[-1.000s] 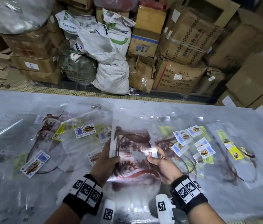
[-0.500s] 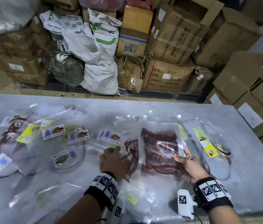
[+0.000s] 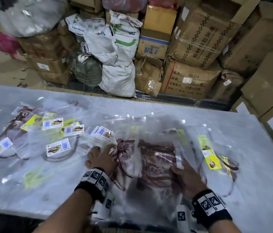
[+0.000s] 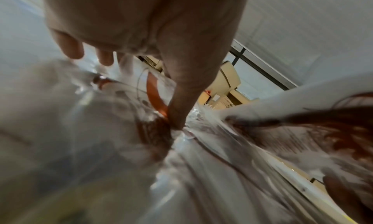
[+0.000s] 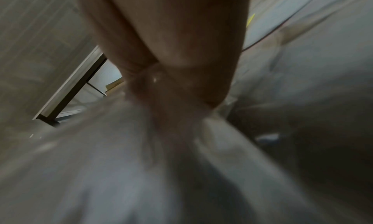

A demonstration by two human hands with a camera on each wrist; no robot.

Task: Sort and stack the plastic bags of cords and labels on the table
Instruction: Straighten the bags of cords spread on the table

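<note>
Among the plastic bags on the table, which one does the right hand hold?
The bag of dark red cords in front of the person: the right hand grips its right edge. The bags with blue-and-white labels lie untouched at the left.

Bags (image 3: pixel 157 162) lie on table (image 3: pixel 258 182); boxes (image 3: pixel 189 78) behind.

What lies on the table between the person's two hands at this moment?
In the head view, clear plastic bags of dark red cords lie overlapped between the left hand and the right hand; no bare table shows there.
</note>
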